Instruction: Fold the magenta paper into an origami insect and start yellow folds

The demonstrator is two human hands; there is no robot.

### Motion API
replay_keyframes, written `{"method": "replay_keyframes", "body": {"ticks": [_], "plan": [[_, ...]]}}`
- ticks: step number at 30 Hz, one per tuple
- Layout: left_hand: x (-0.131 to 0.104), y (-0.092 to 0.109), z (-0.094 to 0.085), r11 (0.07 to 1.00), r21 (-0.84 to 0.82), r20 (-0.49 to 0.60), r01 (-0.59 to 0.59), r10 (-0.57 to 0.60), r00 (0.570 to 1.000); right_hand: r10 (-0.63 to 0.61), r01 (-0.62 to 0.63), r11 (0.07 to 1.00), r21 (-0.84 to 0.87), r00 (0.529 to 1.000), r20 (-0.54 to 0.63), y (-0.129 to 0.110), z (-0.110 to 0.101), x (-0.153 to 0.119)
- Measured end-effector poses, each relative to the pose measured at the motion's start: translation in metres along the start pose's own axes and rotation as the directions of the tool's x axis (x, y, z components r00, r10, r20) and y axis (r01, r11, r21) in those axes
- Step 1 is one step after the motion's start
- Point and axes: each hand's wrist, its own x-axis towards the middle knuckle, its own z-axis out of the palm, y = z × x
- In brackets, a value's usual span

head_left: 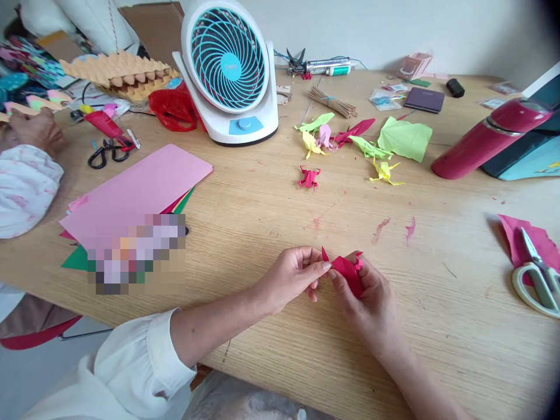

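Between my two hands, above the near part of the table, is a red origami figure (349, 273) with thin pointed ends sticking out. My left hand (301, 269) pinches its left side between thumb and fingers. Wrapped round its right side is my right hand (371, 294), the thumb pressed against the paper. Part of the figure is hidden by the fingers. Farther off, a finished-looking red paper frog (309, 178) rests on the table. Behind it lie a yellow origami piece (312, 144), another yellow piece (384, 172) and a green paper sheet (405, 138).
A white fan (229, 64) stands at the back, left of centre. Pink paper sheets (144, 181) lie at left, near a co-worker's hands (35, 131). A red flask (490, 140) leans at right, with scissors (537, 274) on red paper (549, 248) nearer me.
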Motion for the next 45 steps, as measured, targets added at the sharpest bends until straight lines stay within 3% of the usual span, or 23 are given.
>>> {"method": "replay_keyframes", "body": {"ticks": [7, 13, 17, 27, 30, 32, 35, 37, 39, 42, 45], "plan": [[0.001, -0.003, -0.001, 0.993, 0.076, -0.012, -0.095, 0.096, 0.995, -0.008, 0.008, 1.0, -0.007, 1.0, 0.003, 0.003, 0.0, -0.001], [0.0, 0.0, 0.0, 0.997, 0.057, -0.005, -0.06, 0.06, 0.998, 0.033, -0.036, 0.993, 0.115, 0.999, 0.024, 0.005, -0.002, 0.001], [-0.002, 0.004, -0.001, 0.98, 0.172, -0.004, -0.095, 0.097, 0.995, 0.013, -0.025, 0.98, 0.196, 0.998, 0.066, 0.006, -0.003, 0.002], [0.0, 0.003, -0.006, 0.941, 0.298, 0.037, -0.159, 0.155, 0.987, 0.096, -0.125, 0.961, 0.246, 0.987, 0.128, 0.006, -0.004, 0.003], [0.002, 0.006, -0.011, 0.901, 0.357, 0.048, -0.245, 0.244, 0.969, 0.198, -0.252, 0.911, 0.328, 0.962, 0.188, 0.007, -0.006, 0.003], [0.004, 0.009, -0.015, 0.823, 0.42, 0.088, -0.382, 0.382, 0.92, 0.28, -0.369, 0.843, 0.391, 0.922, 0.267, 0.009, -0.009, 0.003], [0.008, 0.016, -0.022, 0.573, 0.522, 0.265, -0.632, 0.595, 0.759, 0.345, -0.481, 0.754, 0.448, 0.87, 0.353, 0.011, -0.012, 0.003], [0.01, 0.021, -0.027, 0.394, 0.55, 0.399, -0.736, 0.651, 0.646, 0.355, -0.508, 0.723, 0.468, 0.855, 0.379, 0.009, -0.014, 0.003], [0.011, 0.025, -0.032, 0.249, 0.566, 0.498, -0.786, 0.657, 0.567, 0.351, -0.522, 0.696, 0.494, 0.846, 0.4, 0.007, -0.015, 0.003], [0.011, 0.028, -0.036, 0.077, 0.582, 0.609, -0.81, 0.618, 0.497, 0.337, -0.536, 0.654, 0.534, 0.838, 0.429, 0.005, -0.016, 0.004], [0.011, 0.028, -0.038, -0.022, 0.587, 0.656, -0.809, 0.598, 0.46, 0.322, -0.545, 0.619, 0.565, 0.833, 0.45, 0.005, -0.016, 0.004]]}}
